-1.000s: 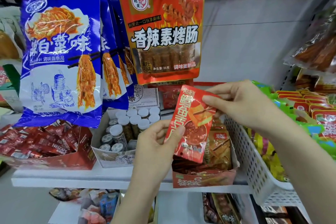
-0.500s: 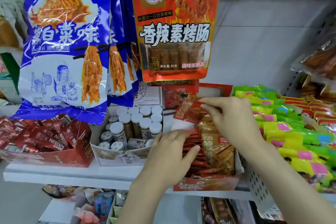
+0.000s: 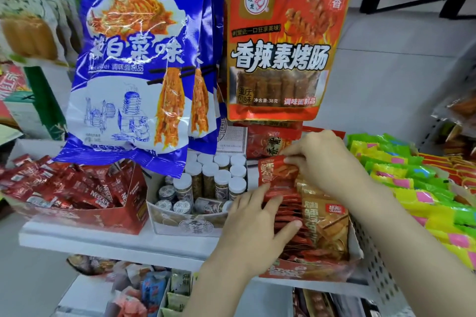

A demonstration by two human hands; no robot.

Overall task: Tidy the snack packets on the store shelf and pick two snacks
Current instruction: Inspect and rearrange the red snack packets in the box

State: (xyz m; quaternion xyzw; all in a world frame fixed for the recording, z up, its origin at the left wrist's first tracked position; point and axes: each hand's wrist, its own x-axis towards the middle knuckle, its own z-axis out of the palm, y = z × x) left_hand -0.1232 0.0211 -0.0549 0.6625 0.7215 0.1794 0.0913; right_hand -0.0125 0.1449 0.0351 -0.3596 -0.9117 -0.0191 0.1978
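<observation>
My right hand [image 3: 327, 162] pinches red packet [image 3: 277, 171] at back of box [image 3: 309, 269], near shelf [image 3: 108, 244] front edge. Left hand [image 3: 255, 226] spread flat, pressing row [image 3: 291, 216]. Best: keep row pressed forward, slide packet upright into gap, align tops.

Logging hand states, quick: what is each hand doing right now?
Left hand: open, straight fingers pressing the row of red packets in the box.
Right hand: pinching the red packet at the back.

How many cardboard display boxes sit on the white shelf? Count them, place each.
3. Nescafe box at left, jar box in the middle, red snack box at right. More may hide behind the hanging bags.
</observation>
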